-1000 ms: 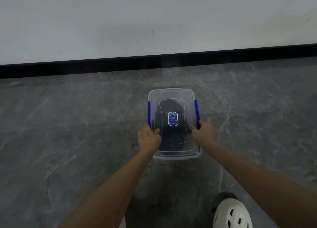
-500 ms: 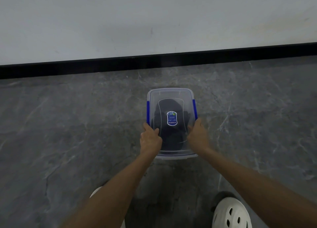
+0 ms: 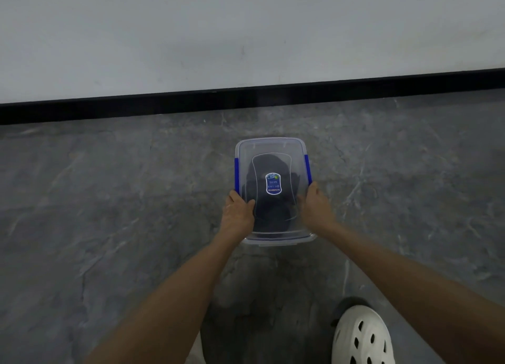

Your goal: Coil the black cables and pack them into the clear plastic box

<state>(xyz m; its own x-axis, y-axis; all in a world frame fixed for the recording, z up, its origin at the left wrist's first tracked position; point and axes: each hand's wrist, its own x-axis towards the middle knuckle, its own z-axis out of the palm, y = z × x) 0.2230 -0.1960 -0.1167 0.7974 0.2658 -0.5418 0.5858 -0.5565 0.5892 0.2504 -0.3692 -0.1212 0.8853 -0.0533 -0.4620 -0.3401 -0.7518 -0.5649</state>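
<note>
On the floor (image 3: 109,227), the clear plastic box (image 3: 270,145) sits dead ahead of us, lidded, long axis pointing away, black cables (image 3: 270,213) inside. Our left hand (image 3: 237,213) and right hand (image 3: 317,207) each curl round a long edge at its near half, gripping it, equally close. Blue latches (image 3: 307,169) lie just ahead of both, so we'd slide forward.

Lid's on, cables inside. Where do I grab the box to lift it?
Take the clear plastic box by its two long sides, one hand from each side, under the rim of the lid, near the blue latches. The left hand and right hand sit there; the flat lid offers no handle.
</note>
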